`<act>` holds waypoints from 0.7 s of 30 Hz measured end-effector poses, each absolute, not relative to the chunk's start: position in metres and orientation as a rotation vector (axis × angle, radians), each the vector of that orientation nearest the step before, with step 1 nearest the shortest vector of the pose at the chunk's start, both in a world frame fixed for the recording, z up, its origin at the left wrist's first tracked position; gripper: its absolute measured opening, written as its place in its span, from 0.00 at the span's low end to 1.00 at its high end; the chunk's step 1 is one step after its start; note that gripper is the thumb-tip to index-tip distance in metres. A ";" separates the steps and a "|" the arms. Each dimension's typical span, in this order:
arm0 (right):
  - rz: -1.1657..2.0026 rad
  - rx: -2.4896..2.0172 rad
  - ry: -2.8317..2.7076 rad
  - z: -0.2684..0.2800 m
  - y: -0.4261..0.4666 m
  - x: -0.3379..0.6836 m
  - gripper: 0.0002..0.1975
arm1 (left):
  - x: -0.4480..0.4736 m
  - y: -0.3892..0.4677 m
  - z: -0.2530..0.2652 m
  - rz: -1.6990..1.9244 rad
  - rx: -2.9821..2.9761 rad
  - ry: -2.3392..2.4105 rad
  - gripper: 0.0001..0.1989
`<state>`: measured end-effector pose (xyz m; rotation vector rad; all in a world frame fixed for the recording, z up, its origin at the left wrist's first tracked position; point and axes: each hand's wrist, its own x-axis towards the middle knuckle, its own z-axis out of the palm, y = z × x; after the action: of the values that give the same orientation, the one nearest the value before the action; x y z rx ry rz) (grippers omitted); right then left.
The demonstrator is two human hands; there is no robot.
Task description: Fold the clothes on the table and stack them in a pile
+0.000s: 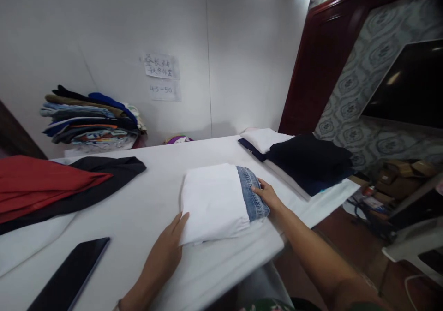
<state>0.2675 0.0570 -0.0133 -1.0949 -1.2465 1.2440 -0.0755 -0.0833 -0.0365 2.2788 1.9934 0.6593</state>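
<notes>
A folded garment (212,202), mostly white with a strip of blue denim (249,191) along its right side, lies on the white table in front of me. My left hand (169,244) grips its lower left edge, thumb on top and the other fingers partly hidden by the cloth. At the opposite side, my right hand (268,194) holds the denim edge, its thumb resting over the frayed-looking seam. The garment forms a flat, roughly square bundle. Whatever lies beneath it cannot be seen.
Red cloth (41,184) and dark cloth (117,170) lie left, above a black phone-like slab (71,274). Folded dark clothes (308,158) sit at the table's right end. Behind stands a clothing stack (93,117). A white plastic chair (415,242) is at right.
</notes>
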 end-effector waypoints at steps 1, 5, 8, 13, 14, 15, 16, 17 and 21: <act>1.253 -1.090 -1.251 -0.013 0.056 0.268 0.30 | -0.074 -0.084 -0.036 0.633 2.259 2.007 0.34; 1.244 -1.104 -1.312 -0.015 0.054 0.271 0.30 | -0.075 -0.089 -0.023 0.525 2.189 2.013 0.34; 1.161 -1.236 -1.405 -0.014 0.055 0.277 0.31 | -0.090 -0.089 -0.002 0.420 2.095 1.847 0.35; 0.721 -1.572 -1.723 0.011 0.061 0.274 0.38 | -0.096 -0.061 0.047 0.377 1.971 1.729 0.39; 0.615 -1.562 -1.812 0.019 0.061 0.268 0.38 | -0.088 -0.050 0.055 0.416 1.996 1.798 0.38; 0.528 -1.524 -1.897 0.028 0.062 0.261 0.37 | -0.078 -0.037 0.061 0.450 2.051 1.850 0.37; 0.465 -1.476 -1.972 0.036 0.062 0.252 0.36 | -0.068 -0.023 0.064 0.472 2.134 1.873 0.37; 0.426 -1.438 -2.040 0.042 0.062 0.242 0.35 | -0.057 -0.009 0.064 0.490 2.232 1.888 0.36; 0.373 -1.486 -2.321 0.044 0.065 0.213 0.35 | -0.033 0.036 0.040 0.375 2.379 2.048 0.34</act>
<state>0.2130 0.0649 0.0438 -1.4863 -2.3208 0.3726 -0.0332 0.0364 0.0398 2.3790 2.0482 0.3746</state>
